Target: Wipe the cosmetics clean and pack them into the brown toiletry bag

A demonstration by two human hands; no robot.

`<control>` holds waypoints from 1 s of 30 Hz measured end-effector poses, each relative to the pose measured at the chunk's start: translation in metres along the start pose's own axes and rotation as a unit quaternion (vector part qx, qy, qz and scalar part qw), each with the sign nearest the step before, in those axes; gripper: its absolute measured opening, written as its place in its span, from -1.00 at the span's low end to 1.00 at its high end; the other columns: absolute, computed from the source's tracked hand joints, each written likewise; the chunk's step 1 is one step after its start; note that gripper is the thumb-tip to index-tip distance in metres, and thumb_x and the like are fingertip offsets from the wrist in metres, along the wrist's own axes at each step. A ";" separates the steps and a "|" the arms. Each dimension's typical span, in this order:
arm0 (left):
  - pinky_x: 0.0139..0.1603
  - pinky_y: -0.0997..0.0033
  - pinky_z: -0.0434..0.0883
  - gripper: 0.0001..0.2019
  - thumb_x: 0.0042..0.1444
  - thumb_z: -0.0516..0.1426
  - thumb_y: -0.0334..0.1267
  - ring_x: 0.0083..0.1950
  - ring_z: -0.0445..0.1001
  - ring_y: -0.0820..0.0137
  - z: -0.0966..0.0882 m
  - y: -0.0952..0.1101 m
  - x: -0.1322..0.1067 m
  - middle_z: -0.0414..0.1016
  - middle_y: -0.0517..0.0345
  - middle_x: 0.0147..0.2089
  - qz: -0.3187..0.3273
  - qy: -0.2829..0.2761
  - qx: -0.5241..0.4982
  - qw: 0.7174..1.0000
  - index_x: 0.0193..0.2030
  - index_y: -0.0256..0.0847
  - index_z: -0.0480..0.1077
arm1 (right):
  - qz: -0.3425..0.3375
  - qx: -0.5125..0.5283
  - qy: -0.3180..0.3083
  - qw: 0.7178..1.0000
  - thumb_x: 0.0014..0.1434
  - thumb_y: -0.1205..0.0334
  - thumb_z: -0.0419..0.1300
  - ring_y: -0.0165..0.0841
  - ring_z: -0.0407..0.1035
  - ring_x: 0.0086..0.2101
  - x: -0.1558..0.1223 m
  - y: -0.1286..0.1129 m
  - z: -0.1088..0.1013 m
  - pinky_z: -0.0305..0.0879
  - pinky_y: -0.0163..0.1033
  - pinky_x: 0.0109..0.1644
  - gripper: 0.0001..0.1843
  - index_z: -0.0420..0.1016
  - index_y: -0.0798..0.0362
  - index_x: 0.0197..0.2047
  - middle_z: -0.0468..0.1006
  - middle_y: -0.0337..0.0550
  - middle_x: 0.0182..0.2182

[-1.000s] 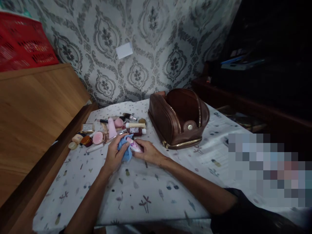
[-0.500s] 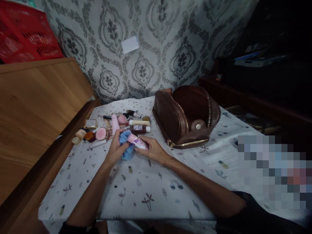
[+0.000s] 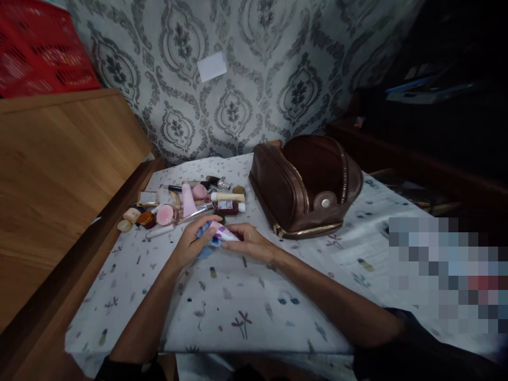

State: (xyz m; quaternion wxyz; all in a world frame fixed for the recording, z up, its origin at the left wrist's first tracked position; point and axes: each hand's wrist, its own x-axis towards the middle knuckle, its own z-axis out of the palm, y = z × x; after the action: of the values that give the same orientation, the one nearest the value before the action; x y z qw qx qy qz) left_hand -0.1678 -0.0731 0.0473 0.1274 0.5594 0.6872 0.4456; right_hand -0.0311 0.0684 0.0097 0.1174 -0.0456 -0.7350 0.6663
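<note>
A small pink and white tube with purple markings (image 3: 223,233) is held between my two hands above the table. My left hand (image 3: 189,244) is closed around a crumpled blue cloth (image 3: 205,251) that is pressed against the tube's left end. My right hand (image 3: 253,242) grips the other end with fingers and thumb. Just beyond lies a group of cosmetics: a pale pink tube (image 3: 188,200), a round pink compact (image 3: 165,215), a dark red bottle with a white cap (image 3: 227,207) and several more pieces. The brown cosmetic bag (image 3: 273,185) stands unzipped to the right.
A white patterned cloth covers the table (image 3: 222,317). On the left, a wooden panel (image 3: 59,169) rises beside it, with a red plastic basket (image 3: 43,47) on top. A patterned wall (image 3: 230,74) closes off the back. The right edge holds a blurred-out patch.
The tube has turned and sunk slightly in my hands, and my left fingers now cover more of the blue cloth. A silver-handled item behind my left hand shows more clearly.
</note>
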 end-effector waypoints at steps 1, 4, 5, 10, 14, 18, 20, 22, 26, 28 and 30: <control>0.00 0.33 0.39 -0.65 0.27 0.06 -0.01 -0.05 0.48 0.23 0.001 -0.001 0.000 0.55 0.05 -0.08 -0.004 0.001 0.010 1.000 -0.02 -0.20 0.48 | -0.005 -0.053 0.020 0.998 0.02 0.06 0.26 -0.42 0.24 -0.44 -0.001 -0.001 0.001 0.13 -0.35 -0.38 -0.66 0.53 0.15 -0.23 0.40 -0.29 -0.49; -0.17 0.42 0.38 -0.66 0.27 0.04 0.02 -0.22 0.46 0.33 0.004 -0.007 -0.002 0.52 0.14 -0.25 -0.035 0.005 0.022 0.999 -0.11 -0.21 0.45 | -0.032 -0.257 0.087 0.962 0.02 0.22 0.23 -0.38 0.31 -0.42 -0.003 -0.006 0.003 0.14 -0.33 -0.33 -0.73 0.54 0.09 -0.18 0.49 -0.25 -0.44; -0.22 0.44 0.37 -0.66 0.27 0.05 0.03 -0.27 0.44 0.35 0.005 -0.008 -0.002 0.50 0.17 -0.30 -0.048 0.009 0.022 0.999 -0.14 -0.20 0.45 | -0.040 -0.308 0.098 0.945 0.02 0.24 0.22 -0.35 0.35 -0.39 -0.004 -0.007 0.003 0.16 -0.31 -0.30 -0.72 0.54 0.07 -0.15 0.53 -0.22 -0.39; -0.27 0.46 0.35 -0.68 0.24 0.07 0.03 -0.30 0.40 0.37 0.007 -0.009 0.000 0.48 0.20 -0.32 -0.058 0.020 0.015 0.998 -0.14 -0.19 0.45 | -0.049 -0.352 0.114 0.928 0.04 0.20 0.24 -0.28 0.41 -0.33 -0.005 -0.001 0.003 0.22 -0.25 -0.22 -0.46 0.36 0.06 0.12 0.58 -0.14 -0.27; -0.22 0.44 0.38 -0.68 0.23 0.10 -0.01 -0.26 0.43 0.36 0.004 -0.006 0.001 0.52 0.14 -0.24 -0.043 0.019 0.010 0.999 -0.09 -0.21 0.46 | -0.060 -0.245 0.112 0.961 0.04 0.19 0.26 -0.35 0.35 -0.36 0.001 0.006 -0.001 0.21 -0.28 -0.26 -0.60 0.35 0.06 -0.04 0.51 -0.21 -0.30; -0.26 0.45 0.39 -0.65 0.23 0.09 0.02 -0.27 0.44 0.36 0.002 -0.005 0.000 0.52 0.12 -0.22 -0.052 0.009 -0.004 0.999 -0.06 -0.21 0.46 | -0.093 -0.131 0.100 0.982 0.04 0.05 0.30 -0.35 0.31 -0.30 0.004 0.003 -0.005 0.19 -0.28 -0.23 -0.71 0.45 0.09 -0.28 0.43 -0.21 -0.33; -0.26 0.45 0.40 -0.64 0.23 0.09 0.04 -0.25 0.45 0.35 0.001 -0.004 -0.001 0.53 0.11 -0.20 -0.054 0.006 -0.016 0.998 -0.06 -0.20 0.47 | -0.067 -0.061 0.057 0.994 0.09 -0.07 0.27 -0.39 0.27 -0.36 0.004 0.001 -0.007 0.15 -0.30 -0.29 -0.64 0.48 0.11 -0.35 0.39 -0.23 -0.41; -0.24 0.43 0.42 -0.62 0.22 0.10 0.06 -0.23 0.47 0.33 0.001 -0.003 -0.001 0.53 0.09 -0.18 -0.051 0.006 -0.024 0.998 -0.06 -0.19 0.48 | -0.003 0.024 0.009 1.000 0.10 -0.21 0.23 -0.45 0.20 -0.47 0.003 0.002 -0.008 0.06 -0.32 -0.40 -0.51 0.48 0.12 -0.41 0.34 -0.28 -0.52; -0.19 0.38 0.45 -0.59 0.21 0.10 0.10 -0.17 0.49 0.27 -0.002 -0.001 0.000 0.55 0.05 -0.15 -0.036 -0.008 -0.024 0.999 -0.08 -0.21 0.50 | 0.110 0.182 -0.010 0.977 -0.12 -0.28 0.38 -0.48 0.21 -0.55 0.002 0.006 -0.004 0.01 -0.34 -0.48 -0.40 0.52 0.17 -0.41 0.40 -0.28 -0.58; -0.15 0.38 0.45 -0.59 0.22 0.10 0.10 -0.14 0.50 0.26 -0.003 -0.002 0.000 0.55 0.04 -0.15 -0.031 -0.018 -0.027 0.999 -0.08 -0.21 0.51 | 0.136 0.231 -0.011 0.964 -0.20 -0.24 0.44 -0.48 0.26 -0.54 0.002 0.006 -0.003 0.05 -0.35 -0.48 -0.40 0.54 0.19 -0.40 0.46 -0.25 -0.57; -0.15 0.38 0.45 -0.59 0.21 0.10 0.09 -0.15 0.50 0.26 -0.004 -0.002 -0.001 0.56 0.05 -0.16 -0.035 -0.027 -0.035 0.998 -0.07 -0.21 0.51 | 0.144 0.263 -0.017 0.954 -0.24 -0.17 0.49 -0.49 0.29 -0.55 0.002 0.004 -0.001 0.08 -0.36 -0.48 -0.43 0.55 0.19 -0.40 0.48 -0.26 -0.57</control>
State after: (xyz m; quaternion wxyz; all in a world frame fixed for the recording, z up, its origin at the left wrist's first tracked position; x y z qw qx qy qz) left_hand -0.1718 -0.0755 0.0478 0.1813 0.5419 0.6866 0.4496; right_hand -0.0329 0.0703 0.0056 0.0149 -0.1072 -0.5214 0.8464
